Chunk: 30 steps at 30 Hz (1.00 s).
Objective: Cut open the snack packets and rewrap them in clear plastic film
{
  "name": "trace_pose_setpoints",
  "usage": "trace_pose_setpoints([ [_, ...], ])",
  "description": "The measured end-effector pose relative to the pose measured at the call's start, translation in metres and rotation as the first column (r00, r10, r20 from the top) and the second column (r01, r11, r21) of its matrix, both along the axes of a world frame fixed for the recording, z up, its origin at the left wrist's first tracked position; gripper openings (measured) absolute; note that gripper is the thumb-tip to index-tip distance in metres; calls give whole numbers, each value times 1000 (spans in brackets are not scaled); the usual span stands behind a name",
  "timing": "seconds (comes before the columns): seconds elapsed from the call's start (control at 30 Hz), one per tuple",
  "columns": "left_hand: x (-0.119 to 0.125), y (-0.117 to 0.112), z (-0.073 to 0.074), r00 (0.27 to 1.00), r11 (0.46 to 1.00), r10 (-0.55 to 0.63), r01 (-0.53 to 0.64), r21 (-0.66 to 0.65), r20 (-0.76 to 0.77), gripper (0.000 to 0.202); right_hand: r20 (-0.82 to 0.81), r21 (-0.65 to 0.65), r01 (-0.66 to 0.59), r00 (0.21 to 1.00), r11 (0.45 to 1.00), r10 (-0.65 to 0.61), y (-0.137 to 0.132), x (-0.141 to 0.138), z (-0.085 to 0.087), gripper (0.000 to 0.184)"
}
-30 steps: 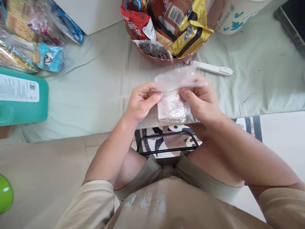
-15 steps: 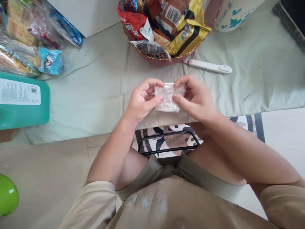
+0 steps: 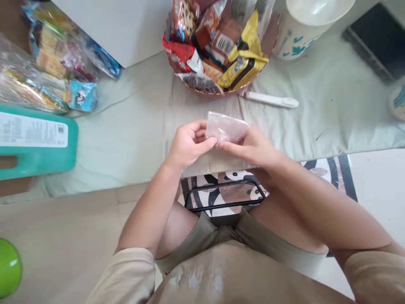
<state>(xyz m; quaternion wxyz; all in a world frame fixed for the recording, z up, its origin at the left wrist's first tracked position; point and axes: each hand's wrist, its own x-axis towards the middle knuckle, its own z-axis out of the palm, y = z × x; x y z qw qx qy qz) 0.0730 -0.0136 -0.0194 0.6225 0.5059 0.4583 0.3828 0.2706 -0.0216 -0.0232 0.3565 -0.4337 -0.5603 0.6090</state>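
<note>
A small clear plastic bag is held up between both hands over the near edge of the cloth. My left hand pinches its lower left part, thumb in front and fingers curled behind. My right hand is closed on its right side, the thumb close to the left thumb at the bottom edge. Beyond the hands, a pinkish bowl with a gold rim holds several wrapped snacks. A white utility knife lies against the bowl's front right, its grip pointing right.
At left, packaged snacks lie behind a teal container with a label. A white box stands at the back. A patterned tub, a black device and a cup are at right. A green object is lower left.
The plastic bag, flat and crinkled before, now stands tilted upward with its face smoother. My right hand has shifted down its side. The view has moved slightly.
</note>
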Motion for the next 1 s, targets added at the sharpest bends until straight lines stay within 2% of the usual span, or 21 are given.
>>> trace_pose_setpoints([
  [0.07,-2,-1,7,999,999,35,-34,38,-22,30,-106,-59,-23,994,998,17,4,2,6,37],
  [0.13,-7,-3,11,993,991,100,-95,92,-57,28,-221,-106,-2,975,994,-21,11,7,12,36],
  [0.23,-20,-6,16,963,960,223,-190,204,-154,28,-293,-150,197,927,969,-234,24,19,20,31],
  [0.3,-24,0,25,927,911,329,-261,318,-182,28,-295,-192,379,857,905,-422,33,29,22,25],
  [0.37,-15,13,44,895,843,411,-299,447,-177,26,-289,-244,509,774,825,-563,41,38,22,21],
  [0.4,-4,23,57,886,806,429,-286,519,-178,23,-293,-268,550,736,791,-611,44,43,22,20],
  [0.43,11,36,73,878,743,442,-246,622,-181,19,-301,-289,579,701,762,-647,47,46,22,19],
  [0.47,29,51,89,868,661,453,-174,730,-204,19,-314,-305,601,669,739,-674,50,50,22,17],
  [0.5,50,68,105,844,555,486,-95,827,-229,21,-328,-316,617,642,721,-693,53,54,23,17],
  [0.53,73,86,119,825,496,483,19,868,-294,21,-338,-327,630,618,704,-710,56,58,24,17],
  [0.57,97,105,131,802,461,470,133,877,-369,21,-344,-338,642,596,688,-725,59,62,25,18],
  [0.6,120,124,139,732,499,441,281,820,-519,23,-349,-350,650,578,674,-738,63,68,26,19],
  [0.63,142,142,143,646,513,384,445,734,-660,21,-351,-359,658,563,662,-749,67,74,27,21],
  [0.67,162,159,144,519,505,324,613,608,-791,15,-351,-365,664,551,652,-757,71,80,28,24],
  [0.73,195,188,137,280,474,272,794,381,-921,33,-348,-366,681,532,634,-772,78,94,28,26],
  [0.8,216,208,124,110,487,238,846,216,-965,41,-348,-367,698,510,615,-787,83,107,27,26],
  [0.87,227,222,113,-15,490,193,868,83,-981,42,-353,-370,705,495,605,-793,85,114,27,25],
  [0.93,234,232,108,-154,518,120,852,-71,-981,46,-363,-366,702,496,610,-789,85,116,28,23],
  [0.97,237,236,108,-166,548,75,831,-98,-983,46,-368,-363,701,498,615,-785,85,114,29,22],
  [1.0,240,239,109,-123,589,37,805,-78,-992,45,-373,-360,701,496,615,-784,85,112,31,21],
])
